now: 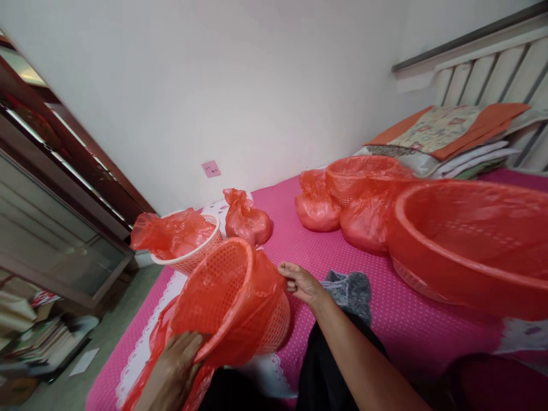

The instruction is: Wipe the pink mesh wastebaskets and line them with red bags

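A pink perforated plastic basket (279, 322) leans toward me on the bed, with a thin red plastic bag (240, 328) lining it and folded over its rim. My right hand (299, 282) is closed in a pinch on the bag's edge at the basket's right side. At the near left of the rim, my left hand (177, 359) is closed on the bag; its fingertips are partly hidden by the plastic. Loose red plastic hangs below that hand. Just behind stands a second basket (201, 260), pale pink, with a red bag bunched over its top.
A knotted red bag (248, 222) sits near the wall. To the right are more filled red bags (319, 208), a red-lined basket (363, 168) and a large red-lined basin (454, 274). Grey fabric (353, 288) lies near my knee. Folded bedding (454, 131) is stacked by the radiator.
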